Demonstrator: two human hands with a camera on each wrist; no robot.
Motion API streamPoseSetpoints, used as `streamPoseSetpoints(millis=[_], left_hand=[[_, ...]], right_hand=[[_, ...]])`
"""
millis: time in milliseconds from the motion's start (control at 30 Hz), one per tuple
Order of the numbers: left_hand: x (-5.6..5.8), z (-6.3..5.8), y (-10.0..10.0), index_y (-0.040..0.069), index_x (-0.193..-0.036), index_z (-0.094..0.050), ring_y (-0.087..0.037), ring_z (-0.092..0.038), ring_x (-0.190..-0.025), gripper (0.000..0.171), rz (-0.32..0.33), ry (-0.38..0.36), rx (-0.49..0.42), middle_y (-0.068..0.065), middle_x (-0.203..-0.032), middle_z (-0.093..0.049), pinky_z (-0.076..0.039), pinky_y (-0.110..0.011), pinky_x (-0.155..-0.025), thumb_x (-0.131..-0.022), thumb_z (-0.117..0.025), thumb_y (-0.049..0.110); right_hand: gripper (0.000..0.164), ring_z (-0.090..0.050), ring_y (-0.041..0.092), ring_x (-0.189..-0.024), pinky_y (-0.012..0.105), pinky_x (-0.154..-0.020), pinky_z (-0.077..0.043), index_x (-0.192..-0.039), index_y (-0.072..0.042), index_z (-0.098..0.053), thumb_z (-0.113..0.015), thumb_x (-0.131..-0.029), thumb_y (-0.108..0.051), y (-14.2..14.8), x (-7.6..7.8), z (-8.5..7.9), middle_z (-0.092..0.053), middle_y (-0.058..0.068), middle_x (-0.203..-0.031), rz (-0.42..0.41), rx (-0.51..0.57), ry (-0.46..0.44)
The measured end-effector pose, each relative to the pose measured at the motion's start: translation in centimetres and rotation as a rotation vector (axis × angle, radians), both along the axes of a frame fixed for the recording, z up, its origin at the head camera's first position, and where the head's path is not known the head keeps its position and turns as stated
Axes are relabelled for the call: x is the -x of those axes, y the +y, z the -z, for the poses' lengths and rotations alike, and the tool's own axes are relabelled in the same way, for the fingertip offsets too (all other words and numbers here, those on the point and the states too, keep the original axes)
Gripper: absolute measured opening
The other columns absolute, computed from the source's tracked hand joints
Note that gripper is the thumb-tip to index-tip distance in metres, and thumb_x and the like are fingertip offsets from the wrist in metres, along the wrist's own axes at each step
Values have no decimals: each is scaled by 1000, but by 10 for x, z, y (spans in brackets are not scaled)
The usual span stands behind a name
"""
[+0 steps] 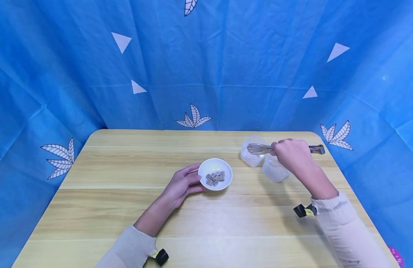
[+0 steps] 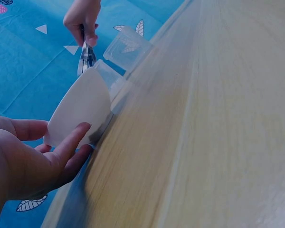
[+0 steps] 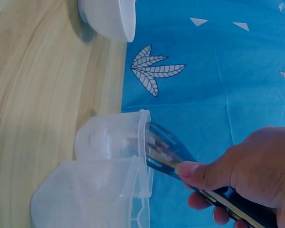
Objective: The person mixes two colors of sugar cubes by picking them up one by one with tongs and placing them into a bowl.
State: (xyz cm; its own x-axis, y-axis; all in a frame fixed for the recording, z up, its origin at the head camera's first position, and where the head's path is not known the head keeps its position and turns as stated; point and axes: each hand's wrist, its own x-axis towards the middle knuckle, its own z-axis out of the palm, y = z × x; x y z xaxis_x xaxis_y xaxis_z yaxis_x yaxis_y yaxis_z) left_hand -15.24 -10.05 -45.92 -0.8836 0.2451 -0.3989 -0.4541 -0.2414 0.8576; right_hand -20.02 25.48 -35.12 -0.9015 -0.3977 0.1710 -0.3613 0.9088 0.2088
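A small white bowl point(image 1: 215, 163) holds several greyish-brown cubes point(image 1: 215, 178). My left hand point(image 1: 185, 183) holds its left side, thumb near the rim and fingers against the outer wall, as the left wrist view also shows. In my right hand point(image 1: 292, 154) is a pair of metal tongs point(image 1: 258, 149), gripped along the dark handle, which sticks out to the right. The tong ends reach over the mouth of the farther clear plastic container point(image 1: 248, 158); in the right wrist view they overlap its rim point(image 3: 143, 123). A second clear container point(image 1: 275, 172) stands close beside it, nearer me.
The light wooden table point(image 1: 126, 212) ends at a back edge just behind the containers. A blue curtain point(image 1: 246, 63) with white leaves and triangles hangs behind and along both sides. The bowl stands left of the containers, with a strip of tabletop between.
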Motion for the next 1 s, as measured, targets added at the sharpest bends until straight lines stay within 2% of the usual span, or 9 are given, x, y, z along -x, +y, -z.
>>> streamPoseSetpoints(millis=[333, 700, 867, 1000], left_hand=[[0, 0, 0, 9, -153, -48, -38, -64, -129, 55, 1, 1, -3, -26, -149, -55, -65, -45, -96, -100, -57, -1], [0, 0, 1, 11, -153, -49, -35, -65, -127, 54, -2, 0, 6, -25, -148, -56, -66, -44, -95, -100, -56, -1], [0, -1, 1, 11, -153, -50, -33, -66, -124, 54, -3, 2, 3, -26, -148, -56, -66, -44, -94, -100, -56, -2], [0, -2, 0, 11, -153, -49, -33, -66, -124, 54, -1, 3, 1, -26, -148, -56, -66, -44, -94, -100, -56, -2]], right_hand=[[15, -48, 17, -50, 31, -35, -26, -82, -14, -72, -76, -94, -23, 10, -4, -1, -59, 0, -59, -25, 84, 54], [11, -47, 15, -50, 26, -38, -23, -90, -14, -75, -76, -94, -24, 14, -9, -4, -63, 0, -62, -15, 186, 78], [11, -46, 14, -51, 26, -39, -23, -91, -15, -75, -76, -95, -25, 12, -13, -4, -60, -2, -60, -28, 245, 77], [11, -56, 17, -55, 26, -40, -25, -96, -15, -78, -77, -94, -26, 9, -17, -5, -68, 0, -67, -41, 281, 81]])
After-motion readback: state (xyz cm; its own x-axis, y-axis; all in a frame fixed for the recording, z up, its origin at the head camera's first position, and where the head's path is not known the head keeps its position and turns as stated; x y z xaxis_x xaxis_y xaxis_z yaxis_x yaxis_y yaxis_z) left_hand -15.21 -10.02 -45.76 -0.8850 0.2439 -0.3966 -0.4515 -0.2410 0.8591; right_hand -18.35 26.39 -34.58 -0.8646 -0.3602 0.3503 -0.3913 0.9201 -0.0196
